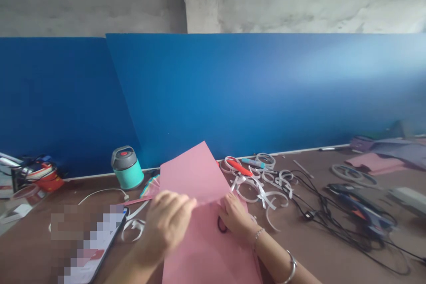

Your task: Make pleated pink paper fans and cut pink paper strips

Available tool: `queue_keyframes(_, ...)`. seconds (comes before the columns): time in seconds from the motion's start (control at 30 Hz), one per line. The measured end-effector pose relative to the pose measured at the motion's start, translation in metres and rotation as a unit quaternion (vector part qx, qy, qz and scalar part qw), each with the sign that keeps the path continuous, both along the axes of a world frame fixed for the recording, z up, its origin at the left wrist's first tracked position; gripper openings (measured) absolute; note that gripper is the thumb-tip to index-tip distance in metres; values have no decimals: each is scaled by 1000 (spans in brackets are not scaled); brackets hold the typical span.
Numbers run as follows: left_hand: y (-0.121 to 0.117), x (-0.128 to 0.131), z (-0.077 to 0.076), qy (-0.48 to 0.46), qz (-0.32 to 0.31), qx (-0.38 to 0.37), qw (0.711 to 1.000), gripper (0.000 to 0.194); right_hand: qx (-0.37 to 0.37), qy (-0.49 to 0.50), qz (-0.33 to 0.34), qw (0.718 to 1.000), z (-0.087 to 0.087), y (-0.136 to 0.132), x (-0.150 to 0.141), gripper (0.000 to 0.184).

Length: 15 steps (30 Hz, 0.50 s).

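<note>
A large sheet of pink paper (195,171) rises in front of me, with a crease or edge running between my hands and more pink paper below it. My left hand (169,222) is closed and smeared by motion, its fingertips at the left end of a pale band along that crease; what they pinch is not clear. Toward the sheet's right edge, my right hand (234,215) has its fingers curled and pressed on the pink paper. A black loop (221,225) shows under those fingers; the rest of it is hidden.
Curled white strips (266,186) lie around a red-handled tool (238,167) to the right. Black cables (319,213) and a dark blue tool (366,215) are farther right. A phone (100,248) lies left, near a turquoise container (128,173). A blue partition (233,97) stands behind.
</note>
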<state>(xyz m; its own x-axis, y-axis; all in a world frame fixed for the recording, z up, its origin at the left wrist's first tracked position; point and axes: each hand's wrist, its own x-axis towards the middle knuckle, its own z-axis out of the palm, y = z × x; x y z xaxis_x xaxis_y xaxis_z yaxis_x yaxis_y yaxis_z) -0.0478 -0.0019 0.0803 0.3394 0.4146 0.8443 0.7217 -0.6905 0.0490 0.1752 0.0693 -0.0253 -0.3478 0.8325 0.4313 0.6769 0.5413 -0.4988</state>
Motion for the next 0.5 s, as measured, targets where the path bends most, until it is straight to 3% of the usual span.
queue_keyframes(0.1, -15, 17, -43, 103, -13, -97, 990, 24, 26, 53, -43, 997, 1, 9, 7, 51)
queue_keyframes(0.17, -20, 23, -67, 150, 9, -141, 979, 22, 32, 76, -70, 994, 12, 9, 11, 48)
queue_keyframes(0.27, -21, 22, -92, 153, 35, -170, 973, 20, -20, 39, 2, 999, 41, -2, 12, 49)
queue_keyframes(0.4, -20, 16, -104, 128, 56, -167, 976, 20, -132, -53, 165, 976, 68, -30, 1, 39)
queue_keyframes(0.5, -21, 15, -98, 132, 66, -189, 971, 20, -92, -143, 179, 969, 61, -45, -9, 33)
